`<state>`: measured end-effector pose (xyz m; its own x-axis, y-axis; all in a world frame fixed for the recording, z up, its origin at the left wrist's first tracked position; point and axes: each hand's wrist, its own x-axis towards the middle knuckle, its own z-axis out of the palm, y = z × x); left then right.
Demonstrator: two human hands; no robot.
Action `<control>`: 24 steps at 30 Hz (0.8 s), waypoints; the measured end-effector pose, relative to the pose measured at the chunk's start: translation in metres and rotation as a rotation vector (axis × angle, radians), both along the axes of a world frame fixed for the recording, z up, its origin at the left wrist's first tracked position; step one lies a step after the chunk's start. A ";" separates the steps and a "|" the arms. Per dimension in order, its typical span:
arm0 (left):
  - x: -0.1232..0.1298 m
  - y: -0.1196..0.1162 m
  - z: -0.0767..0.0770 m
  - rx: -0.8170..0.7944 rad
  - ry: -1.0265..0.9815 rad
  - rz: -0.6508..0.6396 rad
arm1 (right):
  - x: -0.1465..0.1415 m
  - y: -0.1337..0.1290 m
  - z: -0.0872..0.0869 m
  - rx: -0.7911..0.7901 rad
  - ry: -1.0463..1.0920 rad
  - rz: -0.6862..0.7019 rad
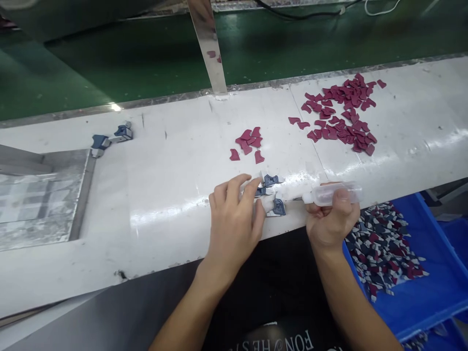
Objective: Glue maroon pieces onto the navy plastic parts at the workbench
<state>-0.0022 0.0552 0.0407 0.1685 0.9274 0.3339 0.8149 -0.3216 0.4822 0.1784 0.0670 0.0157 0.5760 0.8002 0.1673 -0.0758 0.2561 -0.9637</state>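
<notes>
My left hand [234, 214] is closed around a small blue-and-grey plastic part [260, 191] near the bench's front edge, its fingers curled and partly covering it. Two more such parts lie beside the fingertips: a blue part [271, 180] just behind and another blue part [279, 207] in front. In my right hand [332, 219] is a clear squeeze bottle [331, 194] with a white cap and thin needle tip, lying sideways and pointing left towards the parts. The needle end is apart from my left hand. Beyond my hands is a small group of dark red flat pieces [246, 141].
A larger heap of dark red pieces [343, 131] spreads over the white bench [175, 161] at the back right. Two blue-grey parts [111, 139] sit by a metal plate [82, 195] on the left. A blue bin [409, 302] of assembled pieces stands lower right. A metal strip [210, 48] rises behind.
</notes>
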 end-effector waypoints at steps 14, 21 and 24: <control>-0.009 -0.055 -0.009 -0.128 -0.075 -0.019 | 0.003 -0.019 -0.005 -0.109 -0.218 0.065; 0.013 -0.044 -0.015 -0.107 -0.145 0.062 | 0.002 -0.025 -0.005 -0.059 -0.369 0.119; 0.014 -0.040 -0.015 -0.121 -0.174 0.079 | -0.001 -0.025 -0.001 -0.055 -0.416 0.144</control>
